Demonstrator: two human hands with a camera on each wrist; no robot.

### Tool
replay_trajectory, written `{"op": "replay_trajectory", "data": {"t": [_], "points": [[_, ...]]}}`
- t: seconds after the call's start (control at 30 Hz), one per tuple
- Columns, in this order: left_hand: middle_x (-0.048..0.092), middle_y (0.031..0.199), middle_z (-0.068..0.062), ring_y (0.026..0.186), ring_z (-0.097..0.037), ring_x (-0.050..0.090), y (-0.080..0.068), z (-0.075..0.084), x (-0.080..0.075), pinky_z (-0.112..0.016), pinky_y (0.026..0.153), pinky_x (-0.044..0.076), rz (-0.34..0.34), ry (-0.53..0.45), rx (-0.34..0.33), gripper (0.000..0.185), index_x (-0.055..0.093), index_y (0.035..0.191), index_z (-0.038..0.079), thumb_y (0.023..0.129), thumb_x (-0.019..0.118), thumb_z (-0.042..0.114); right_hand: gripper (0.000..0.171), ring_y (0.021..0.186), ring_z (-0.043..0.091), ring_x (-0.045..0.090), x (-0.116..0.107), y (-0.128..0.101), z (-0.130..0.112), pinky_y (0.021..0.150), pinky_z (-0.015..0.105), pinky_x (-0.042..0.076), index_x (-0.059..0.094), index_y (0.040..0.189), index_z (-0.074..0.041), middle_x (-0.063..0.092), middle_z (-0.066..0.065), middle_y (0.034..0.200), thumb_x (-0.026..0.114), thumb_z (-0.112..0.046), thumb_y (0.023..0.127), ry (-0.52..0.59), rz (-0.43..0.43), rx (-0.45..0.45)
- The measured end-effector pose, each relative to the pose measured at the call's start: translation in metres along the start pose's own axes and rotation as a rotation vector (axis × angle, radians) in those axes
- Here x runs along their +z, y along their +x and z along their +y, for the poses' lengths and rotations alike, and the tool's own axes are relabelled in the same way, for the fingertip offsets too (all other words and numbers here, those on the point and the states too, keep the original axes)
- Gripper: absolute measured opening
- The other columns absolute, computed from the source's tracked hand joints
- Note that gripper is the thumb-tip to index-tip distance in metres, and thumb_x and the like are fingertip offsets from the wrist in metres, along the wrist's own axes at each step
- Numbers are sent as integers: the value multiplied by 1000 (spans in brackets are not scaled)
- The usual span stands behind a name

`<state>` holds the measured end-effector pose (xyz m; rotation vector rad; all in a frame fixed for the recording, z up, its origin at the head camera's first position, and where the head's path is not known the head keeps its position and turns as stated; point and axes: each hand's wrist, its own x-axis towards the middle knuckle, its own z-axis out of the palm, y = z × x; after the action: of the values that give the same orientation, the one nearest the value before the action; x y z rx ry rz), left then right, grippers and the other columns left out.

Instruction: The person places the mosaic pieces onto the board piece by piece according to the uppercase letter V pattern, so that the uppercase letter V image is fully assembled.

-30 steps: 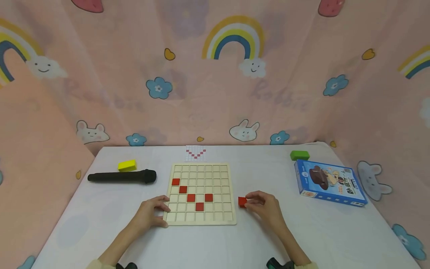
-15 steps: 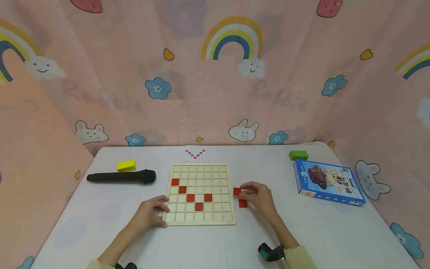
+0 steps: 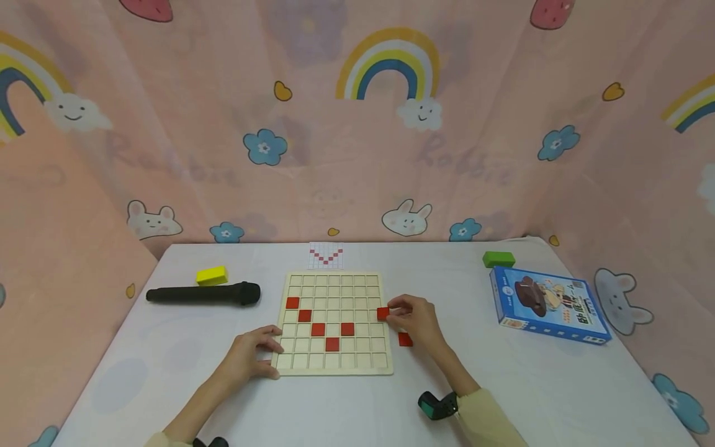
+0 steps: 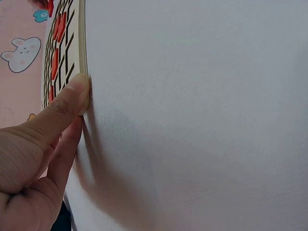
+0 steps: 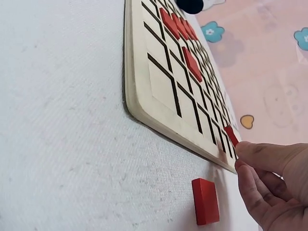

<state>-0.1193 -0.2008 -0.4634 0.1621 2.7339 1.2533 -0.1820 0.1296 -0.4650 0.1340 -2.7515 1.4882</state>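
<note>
A cream grid board (image 3: 360, 366) lies on the white table, with several red square tiles set in its cells in a slanting pattern. My left hand (image 3: 248, 354) grips the board's left edge; in the left wrist view the thumb (image 4: 77, 86) lies on the rim and a finger presses below it. Over the board's right edge, my right hand (image 3: 418, 321) pinches a red tile (image 3: 382, 313) between thumb and fingertips. Another red tile (image 5: 206, 201) lies on the table beside the board, partly behind the right hand in the head view.
Behind the board lies a small pattern card (image 3: 326, 255) with a red V. At left are a black microphone (image 3: 201, 294) and a yellow block (image 3: 211, 275). A blue box (image 3: 550, 304) and a green block (image 3: 499, 259) are at right.
My right hand has left one red tile on the table, where a second now shows in its fingers, and has carried that one left to the board's edge. The left hand stays put.
</note>
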Motion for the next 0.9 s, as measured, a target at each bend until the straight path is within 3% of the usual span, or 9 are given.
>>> {"op": "replay_trajectory", "data": {"t": [0.6, 0.9], "points": [[64, 120, -9, 118, -33, 55, 0, -1, -1, -49, 105, 39, 3, -21, -6, 35, 72, 82, 8, 53, 88, -4, 23, 79, 23, 68, 22, 8, -12, 70, 28, 58, 67, 95, 3, 69, 13, 92, 76, 7, 75, -6, -54, -100], [64, 119, -9, 117, -32, 55, 2, -3, 0, -47, 102, 41, 3, -23, 11, 35, 72, 82, 8, 53, 87, -5, 24, 83, 25, 69, 24, 10, -14, 74, 33, 58, 68, 98, 2, 69, 13, 96, 75, 6, 76, 0, -34, -80]]}}
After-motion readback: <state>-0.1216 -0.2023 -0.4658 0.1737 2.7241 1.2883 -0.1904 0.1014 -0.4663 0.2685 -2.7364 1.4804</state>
